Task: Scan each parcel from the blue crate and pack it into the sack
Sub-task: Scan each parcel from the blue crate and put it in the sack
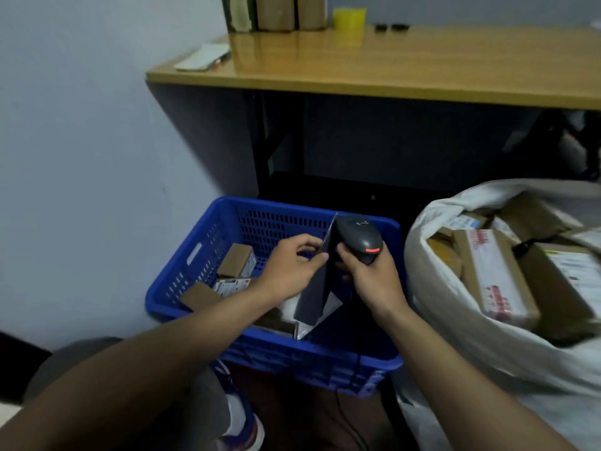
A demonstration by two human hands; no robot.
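Fingers of the left hand [292, 265] pinch the upper edge of a flat dark grey parcel [313, 296], which stands almost upright over the blue crate [182, 289]. The right hand [372, 279] grasps a black scanner [357, 239] just beside the parcel; a red light shows on the scanner. In the crate lie small cardboard boxes [235, 260] and a white packet [287, 309]. The white sack [455, 340] stands to the right of the crate, open and full of boxed parcels [494, 275]. Behind stands a wooden bench [406, 66].
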